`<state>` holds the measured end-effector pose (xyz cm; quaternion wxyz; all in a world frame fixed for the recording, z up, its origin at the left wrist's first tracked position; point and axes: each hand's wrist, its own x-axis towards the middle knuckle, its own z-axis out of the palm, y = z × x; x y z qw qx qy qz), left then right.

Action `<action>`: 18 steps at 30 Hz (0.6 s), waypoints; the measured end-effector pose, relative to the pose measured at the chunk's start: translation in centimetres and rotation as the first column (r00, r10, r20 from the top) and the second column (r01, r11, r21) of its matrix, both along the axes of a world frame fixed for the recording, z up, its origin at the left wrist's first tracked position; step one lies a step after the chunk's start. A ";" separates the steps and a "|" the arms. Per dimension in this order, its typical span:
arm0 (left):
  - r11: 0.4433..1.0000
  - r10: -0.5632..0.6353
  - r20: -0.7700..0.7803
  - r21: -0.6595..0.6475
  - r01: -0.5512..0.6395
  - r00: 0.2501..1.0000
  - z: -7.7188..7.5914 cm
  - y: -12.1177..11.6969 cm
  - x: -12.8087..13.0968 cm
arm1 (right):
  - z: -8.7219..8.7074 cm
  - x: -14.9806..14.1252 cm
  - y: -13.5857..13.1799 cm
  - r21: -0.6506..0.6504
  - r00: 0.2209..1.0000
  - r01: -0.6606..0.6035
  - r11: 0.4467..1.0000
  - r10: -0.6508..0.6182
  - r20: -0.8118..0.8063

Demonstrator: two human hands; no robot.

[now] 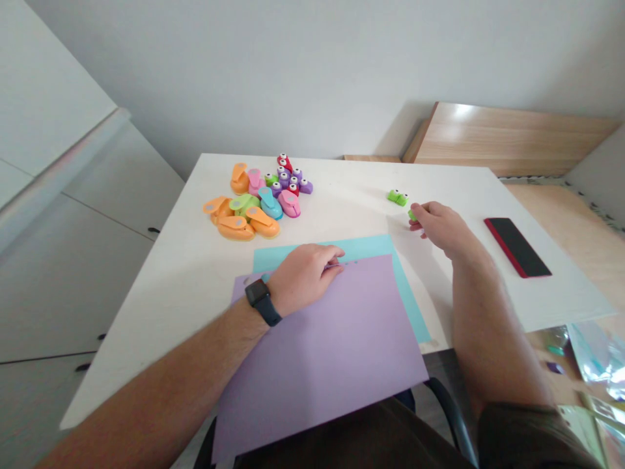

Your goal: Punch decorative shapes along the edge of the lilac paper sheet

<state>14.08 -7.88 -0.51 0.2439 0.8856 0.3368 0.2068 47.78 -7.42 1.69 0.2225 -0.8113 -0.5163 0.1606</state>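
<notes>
White counter [161, 312] stands with its far edge along a plain grey wall [312, 71]; pale cabinets [63, 260] flank its left edge. Purple sheet [336, 352] lies toward the middle of the near edge and overhangs it; small cut-outs show along the sheet's far side. Blue sheet [371, 246] lies beneath, exposed along the far and right sides. Left hand [303, 277], with a dark watch [262, 302] at the wrist, rests over the purple sheet; its grip is pinched on that sheet's far edge. Right hand [442, 228] is raised to the right of both sheets, its grip closed on a small green punch [413, 213], mostly covered by the fingers. Two green punches [398, 197] with eyes sit just beyond that hand, side by side, toward the far edge. Colored lever punches [236, 227] and small eyed punches [293, 181] are grouped near the far left corner. Toward the right edge lies a dark flat object [517, 247] with a red side.
</notes>
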 end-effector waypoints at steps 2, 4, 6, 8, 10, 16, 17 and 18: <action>1.000 0.001 0.003 -0.002 -0.001 1.000 0.0 0.0 0.0 | 0.1 0.0 0.0 -0.011 0.999 0.018 1.000 -0.018 0.037; 1.000 0.004 0.006 0.000 -0.004 1.000 0.0 0.0 0.0 | 0.3 0.2 -0.1 0.000 0.994 0.063 0.998 -0.063 0.086; 1.000 0.009 0.004 0.001 -0.009 1.000 0.0 0.0 0.0 | 0.4 0.5 -0.2 0.022 0.990 0.095 0.995 -0.097 0.104; 1.000 0.011 0.001 -0.003 -0.011 1.000 0.0 0.0 0.0 | 0.4 0.5 -0.3 0.044 0.991 0.097 0.994 -0.101 0.092; 1.000 0.012 0.002 -0.008 -0.012 1.000 0.0 0.0 -0.1 | 0.3 0.3 -0.4 0.053 0.994 0.074 0.996 -0.078 0.079; 1.000 0.015 0.026 -0.015 -0.015 1.000 -0.1 0.1 -0.1 | 1.0 -1.3 -0.4 0.088 0.980 -0.082 0.993 0.065 0.186; 1.000 0.015 0.028 -0.012 -0.015 0.999 -0.2 0.1 -0.2 | 1.1 -1.5 -0.3 0.086 0.974 -0.110 0.990 0.091 0.208; 1.000 0.015 0.030 -0.010 -0.015 0.999 -0.2 0.1 -0.2 | 1.1 -1.6 -0.3 0.078 0.972 -0.124 0.989 0.105 0.210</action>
